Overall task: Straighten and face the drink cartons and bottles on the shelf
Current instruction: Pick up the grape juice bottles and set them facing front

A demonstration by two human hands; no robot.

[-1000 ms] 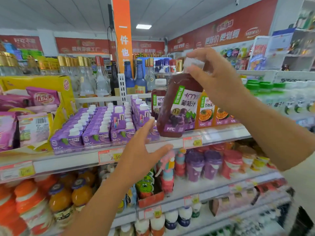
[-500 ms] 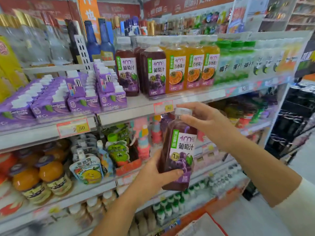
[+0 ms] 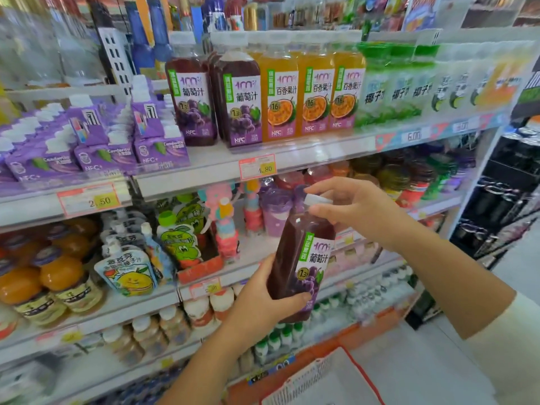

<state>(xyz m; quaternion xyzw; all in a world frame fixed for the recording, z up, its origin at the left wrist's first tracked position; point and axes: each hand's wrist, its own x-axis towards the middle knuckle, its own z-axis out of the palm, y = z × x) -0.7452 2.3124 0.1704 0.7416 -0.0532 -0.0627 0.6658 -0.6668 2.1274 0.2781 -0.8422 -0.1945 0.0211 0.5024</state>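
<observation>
my left hand (image 3: 271, 299) wraps the grape juice bottle (image 3: 301, 258) low down, my right hand (image 3: 350, 211) pinches its cap, below its shelf (image 3: 292, 159). 5 shelved bottles (image 3: 280, 97) face front; this 1 awaits shelving, and the purple cartons (image 3: 111, 153) look uneven.

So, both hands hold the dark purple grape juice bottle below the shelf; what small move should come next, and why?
Probably turn the dark purple plastic grape juice bottle until its label faces you: the left hand grips its base, the right hand pinches the white cap, and the label is angled rightward.
</observation>
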